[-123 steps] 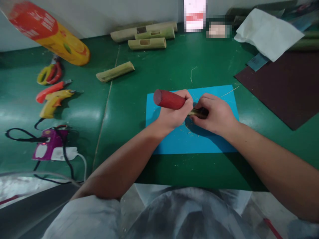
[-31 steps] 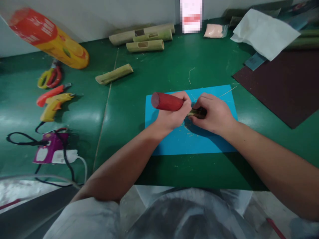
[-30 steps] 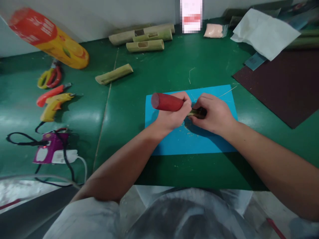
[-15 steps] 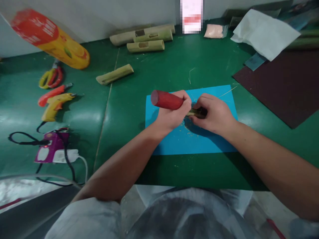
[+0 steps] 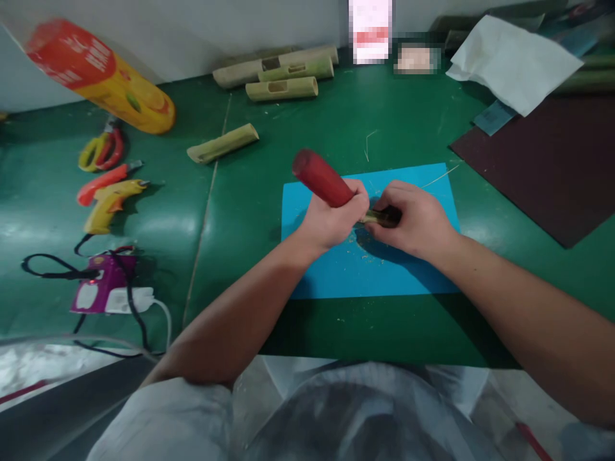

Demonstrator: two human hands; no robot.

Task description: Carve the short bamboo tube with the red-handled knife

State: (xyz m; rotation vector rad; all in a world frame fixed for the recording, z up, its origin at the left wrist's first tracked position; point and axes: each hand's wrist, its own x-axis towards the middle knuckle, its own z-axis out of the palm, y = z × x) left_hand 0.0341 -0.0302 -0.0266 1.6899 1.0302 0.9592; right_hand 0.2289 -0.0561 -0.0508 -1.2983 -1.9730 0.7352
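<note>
Red tool handle (image 5: 323,177), slanted toward ten o'clock, clenched in left-hand grip (image 5: 336,218); tip hidden. Bamboo piece (image 5: 384,216) pinched by right-hand grip (image 5: 416,214) at left's three o'clock, over blue sheet (image 5: 346,275). Bamboo best pinned firmly, tip aimed clear of fingers (image 5: 391,191).

The left hand (image 5: 336,210) and right hand (image 5: 414,216) are bare. A loose, pale grey sleeve (image 5: 166,419) shows; beyond the near edge of the table (image 5: 254,269), the garment's front (image 5: 379,416) is mottled grey.
</note>
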